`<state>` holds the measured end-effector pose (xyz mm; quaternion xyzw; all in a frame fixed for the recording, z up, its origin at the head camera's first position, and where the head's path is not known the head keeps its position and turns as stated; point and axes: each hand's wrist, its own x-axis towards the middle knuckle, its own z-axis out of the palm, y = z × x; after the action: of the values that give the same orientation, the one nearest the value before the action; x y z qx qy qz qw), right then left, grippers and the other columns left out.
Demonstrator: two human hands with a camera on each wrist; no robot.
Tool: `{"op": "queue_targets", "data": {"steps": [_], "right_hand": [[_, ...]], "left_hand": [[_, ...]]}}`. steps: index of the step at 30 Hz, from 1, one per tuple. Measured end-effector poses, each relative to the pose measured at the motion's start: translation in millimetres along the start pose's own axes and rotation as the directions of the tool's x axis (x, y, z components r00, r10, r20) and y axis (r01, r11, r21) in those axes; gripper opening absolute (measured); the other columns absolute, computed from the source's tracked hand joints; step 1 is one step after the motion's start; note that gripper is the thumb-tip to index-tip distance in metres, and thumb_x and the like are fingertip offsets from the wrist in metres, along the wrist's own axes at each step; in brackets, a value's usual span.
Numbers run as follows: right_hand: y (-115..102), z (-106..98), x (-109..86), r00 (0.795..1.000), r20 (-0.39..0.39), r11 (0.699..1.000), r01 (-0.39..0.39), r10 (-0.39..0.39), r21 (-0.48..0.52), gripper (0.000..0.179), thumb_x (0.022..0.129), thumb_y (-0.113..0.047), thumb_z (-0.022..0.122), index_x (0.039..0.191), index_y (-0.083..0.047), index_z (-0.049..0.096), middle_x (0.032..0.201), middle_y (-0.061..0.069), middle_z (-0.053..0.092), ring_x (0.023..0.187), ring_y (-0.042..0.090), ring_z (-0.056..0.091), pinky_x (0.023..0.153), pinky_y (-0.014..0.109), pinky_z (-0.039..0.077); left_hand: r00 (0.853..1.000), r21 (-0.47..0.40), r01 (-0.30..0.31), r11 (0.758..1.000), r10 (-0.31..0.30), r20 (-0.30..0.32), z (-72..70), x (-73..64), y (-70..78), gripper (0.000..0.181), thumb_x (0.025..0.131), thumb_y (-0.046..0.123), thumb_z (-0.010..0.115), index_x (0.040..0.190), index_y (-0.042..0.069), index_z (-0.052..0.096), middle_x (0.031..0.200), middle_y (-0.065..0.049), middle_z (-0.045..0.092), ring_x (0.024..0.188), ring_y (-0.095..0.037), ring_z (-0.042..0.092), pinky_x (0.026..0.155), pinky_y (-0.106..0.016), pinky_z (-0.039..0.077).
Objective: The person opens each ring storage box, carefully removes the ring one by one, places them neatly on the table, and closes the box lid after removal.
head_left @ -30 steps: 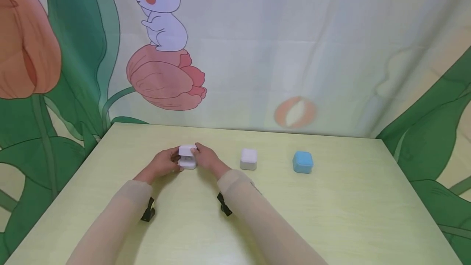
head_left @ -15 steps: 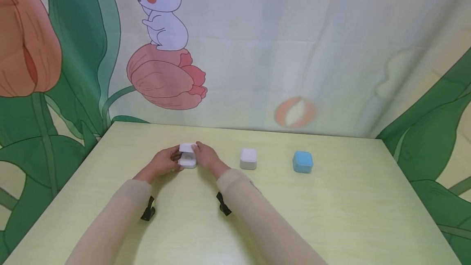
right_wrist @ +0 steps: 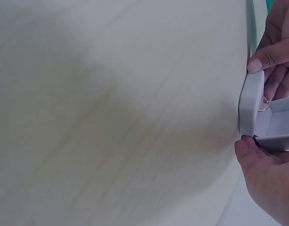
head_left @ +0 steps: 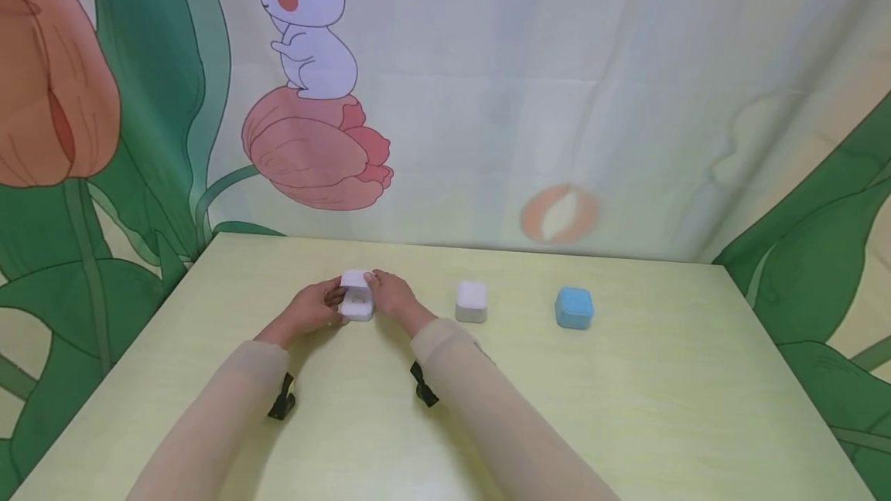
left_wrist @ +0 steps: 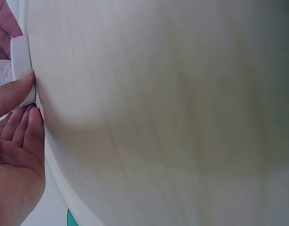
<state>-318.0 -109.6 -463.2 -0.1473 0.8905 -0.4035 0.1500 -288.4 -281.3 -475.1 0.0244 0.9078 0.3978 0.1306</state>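
Note:
A small white ring box (head_left: 357, 312) stands at the left of the table with its lid (head_left: 355, 280) raised. My left hand (head_left: 313, 306) holds the base from the left, its thumb on the front edge in the left wrist view. From the right, my right hand (head_left: 392, 296) grips the lid, thumb at its front corner. A thin gold-coloured ring (right_wrist: 264, 104) sits in the base, seen in the right wrist view. The fingers behind the box are partly hidden.
A closed white box (head_left: 471, 301) stands right of my hands, and a closed blue box (head_left: 574, 308) farther right. They share the pale yellow table (head_left: 626, 408). Behind its far edge hangs a printed curtain (head_left: 452, 114) with a rabbit and flowers.
The lid of the ring box has tilted up and back, and more of the inside shows. Both hands have stayed at the box; the two other boxes have not moved.

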Motion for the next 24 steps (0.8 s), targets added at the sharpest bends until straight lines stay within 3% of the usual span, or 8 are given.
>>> {"op": "queue_targets", "data": {"steps": [11,24], "right_hand": [[-2.5,-2.8,2.0,1.000,-0.011,1.000,0.001,-0.001,-0.009,0.055,0.112,-0.033,0.028,0.151,0.001,0.046,0.155,0.019,0.052,0.147,0.035,0.046,0.126,0.045,0.036],[0.0,0.5,6.0,1.000,-0.005,1.000,-0.002,0.002,-0.029,0.055,0.113,-0.034,0.027,0.150,0.000,0.049,0.154,0.016,0.054,0.147,0.033,0.047,0.125,0.042,0.036]], "left_hand": [[0.999,-0.021,-0.035,0.999,0.034,-0.010,-0.7,-0.6,0.0,0.085,0.088,-0.004,0.070,0.155,-0.016,0.020,0.156,-0.034,0.038,0.147,-0.047,0.041,0.120,-0.052,0.039],[1.000,-0.038,0.007,0.999,-0.007,-0.003,1.4,3.8,-6.4,0.084,0.089,-0.003,0.069,0.157,-0.014,0.020,0.158,-0.032,0.038,0.148,-0.045,0.041,0.122,-0.051,0.038]]}}
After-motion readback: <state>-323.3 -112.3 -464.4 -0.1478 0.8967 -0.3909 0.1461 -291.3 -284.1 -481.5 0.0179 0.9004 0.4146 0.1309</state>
